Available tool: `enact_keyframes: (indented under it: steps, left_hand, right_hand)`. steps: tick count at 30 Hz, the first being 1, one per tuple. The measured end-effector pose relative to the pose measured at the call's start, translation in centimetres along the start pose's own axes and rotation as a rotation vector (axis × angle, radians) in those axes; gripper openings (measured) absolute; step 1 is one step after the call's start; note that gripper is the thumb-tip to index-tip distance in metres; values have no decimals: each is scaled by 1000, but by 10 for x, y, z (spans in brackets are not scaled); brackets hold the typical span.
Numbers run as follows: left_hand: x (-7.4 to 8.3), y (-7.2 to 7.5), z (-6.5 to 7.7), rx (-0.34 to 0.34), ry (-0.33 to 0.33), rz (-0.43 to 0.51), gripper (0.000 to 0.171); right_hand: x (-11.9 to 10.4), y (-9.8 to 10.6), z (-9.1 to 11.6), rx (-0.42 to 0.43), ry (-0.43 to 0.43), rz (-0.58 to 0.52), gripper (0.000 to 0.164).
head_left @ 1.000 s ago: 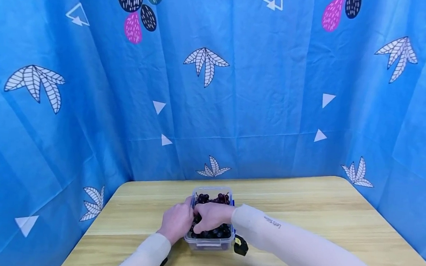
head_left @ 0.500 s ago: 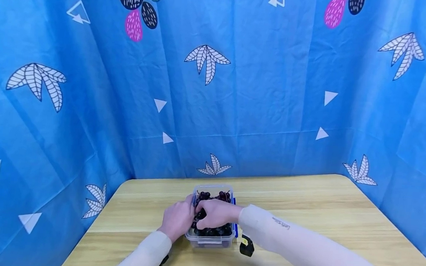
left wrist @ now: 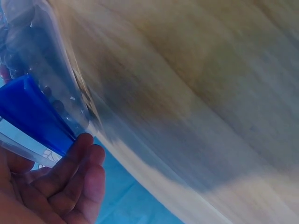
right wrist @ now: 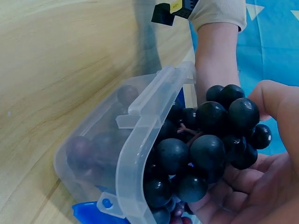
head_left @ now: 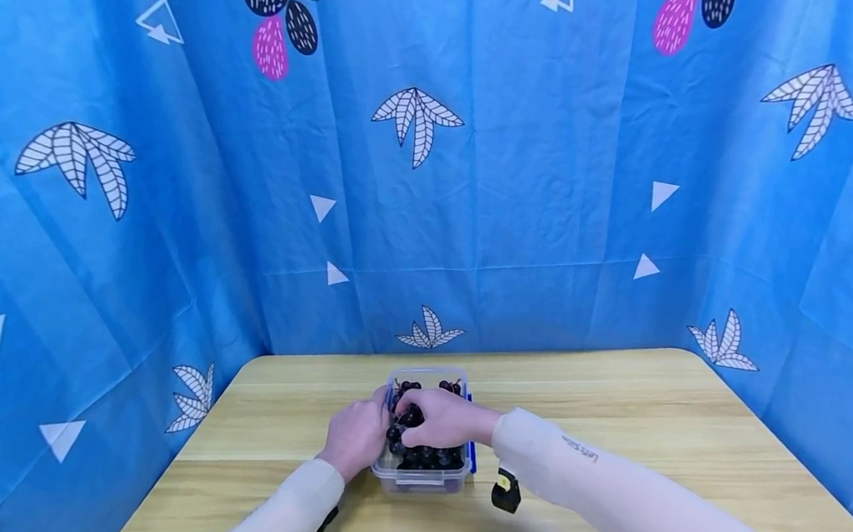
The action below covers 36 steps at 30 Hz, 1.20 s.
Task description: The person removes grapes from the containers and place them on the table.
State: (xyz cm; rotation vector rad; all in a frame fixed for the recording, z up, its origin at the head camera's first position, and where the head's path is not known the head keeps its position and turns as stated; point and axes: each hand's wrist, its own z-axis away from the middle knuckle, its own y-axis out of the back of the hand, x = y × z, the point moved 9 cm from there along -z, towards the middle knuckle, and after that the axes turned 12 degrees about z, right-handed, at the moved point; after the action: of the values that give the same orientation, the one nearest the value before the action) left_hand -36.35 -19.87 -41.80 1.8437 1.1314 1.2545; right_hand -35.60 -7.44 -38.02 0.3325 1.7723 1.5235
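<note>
While left hand (head_left: 356,436) grips one box (head_left: 420,482), right (head_left: 450,419) holds grapes (right wrist: 208,152) (many).

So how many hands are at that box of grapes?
2: the left hand holds the box at its left side, and the right hand grips a bunch of grapes at the open top. No others show.
</note>
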Motion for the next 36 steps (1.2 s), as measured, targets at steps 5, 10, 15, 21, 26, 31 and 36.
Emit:
enact_keyframes:
  steps: [5, 10, 15, 21, 26, 31, 36]
  left_hand:
    - [-1, -1, 0, -2, 5, 11, 38]
    - [-3, -1, 0, 1, 25, 20, 40]
    - [-4, -2, 0, -3, 36, 18, 41]
    - [-4, -3, 0, -17, 56, 10, 43]
    - [-2, -2, -2, -21, 62, -3, 44]
    - [0, -3, -1, -26, 53, -21, 42]
    - [2, -3, -1, -23, 50, -35, 41]
  right_hand:
    - [4, 4, 2, 32, 12, -35, 40]
    - [5, 10, 4, 82, 48, -52, 39]
    - [8, 13, 8, 130, 70, -100, 40]
    - [9, 21, 10, 195, 83, -161, 41]
    - [7, 29, 12, 236, 103, -219, 43]
    - [7, 33, 12, 249, 105, -259, 45]
    - [9, 34, 14, 260, 95, -307, 47]
